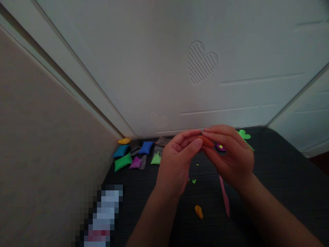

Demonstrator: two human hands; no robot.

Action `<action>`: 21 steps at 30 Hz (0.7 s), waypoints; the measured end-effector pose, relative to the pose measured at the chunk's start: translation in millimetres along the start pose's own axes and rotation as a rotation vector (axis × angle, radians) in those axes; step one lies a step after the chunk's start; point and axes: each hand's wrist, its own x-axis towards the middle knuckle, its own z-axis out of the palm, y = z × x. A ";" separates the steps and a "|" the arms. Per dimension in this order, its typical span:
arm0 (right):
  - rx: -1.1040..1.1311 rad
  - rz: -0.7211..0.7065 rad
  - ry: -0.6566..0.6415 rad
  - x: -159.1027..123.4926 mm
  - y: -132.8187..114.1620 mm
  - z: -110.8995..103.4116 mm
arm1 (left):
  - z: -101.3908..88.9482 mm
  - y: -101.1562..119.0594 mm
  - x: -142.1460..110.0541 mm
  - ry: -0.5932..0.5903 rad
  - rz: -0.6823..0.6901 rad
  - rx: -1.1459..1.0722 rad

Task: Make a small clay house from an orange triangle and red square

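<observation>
Between my two hands, raised over the dark table, is a tapered piece of orange modelling clay (207, 141). My left hand (177, 154) pinches its left end with thumb and fingers. Curled around its other side, my right hand (230, 151) has its fingertips meeting those of the left. Below them on the table lie a yellow-orange lump of clay (198, 211), a pink modelling knife (224, 197) and a tiny green grass-like piece (194, 181). A purple disc with a yellow centre (220, 146) shows behind my right fingers, partly hidden.
Several clay packets stand at the back left, among them a green packet (123, 162), a blue packet (146, 148) and a purple packet (136, 162). A light green clover shape (243, 134) lies at the back right. A white panel (159, 68) rises behind the table (277, 178).
</observation>
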 end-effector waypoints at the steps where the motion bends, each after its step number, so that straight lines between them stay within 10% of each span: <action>1: 0.007 -0.006 0.001 0.1 0.3 -0.6 | -0.2 0.3 -0.1 -0.004 -0.004 0.000; 21: 0.064 -0.082 -0.128 1.2 -0.5 -8.0 | -11.0 7.1 -1.2 -0.122 0.009 0.103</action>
